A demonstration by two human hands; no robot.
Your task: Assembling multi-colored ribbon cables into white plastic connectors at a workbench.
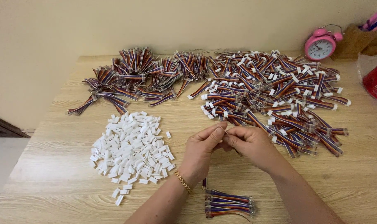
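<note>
Nearest the camera, at the bottom edge, one small bundle of multicoloured ribbon cables [228, 203] lies on the wooden tabletop [51, 174], between the two forearms. Just above it the two hands meet over the middle of the tabletop: the left hand [203, 151], with one gold bracelet [182, 181] at its wrist, and the right hand [248, 143] are pressed fingertip to fingertip, both pinched together on one small white connector [226, 130] that barely shows between the thumbs and forefingers. How much cable hangs from it is hidden behind the fingers. To the left of the hands lies one heap of loose white plastic connector housings [130, 151], far too many to count, with a few strays at its lower edge and one lying apart near its right side. Beyond the hands to the right spreads one broad pile of short ribbon cables with white ends [275, 93], again uncountable, reaching almost to the right hand. Further back on the left sits a second pile of ribbon cables [138, 74] without white ends, gathered in several bundles whose number cannot be told. At the far right corner stand one pink alarm clock [321, 45] with two bells, one brown holder [358, 40] with pens in it, and one red tin [376, 81] partly wrapped in clear plastic, cut by the frame edge. A plain cream wall [114, 25] rises behind the tabletop.
</note>
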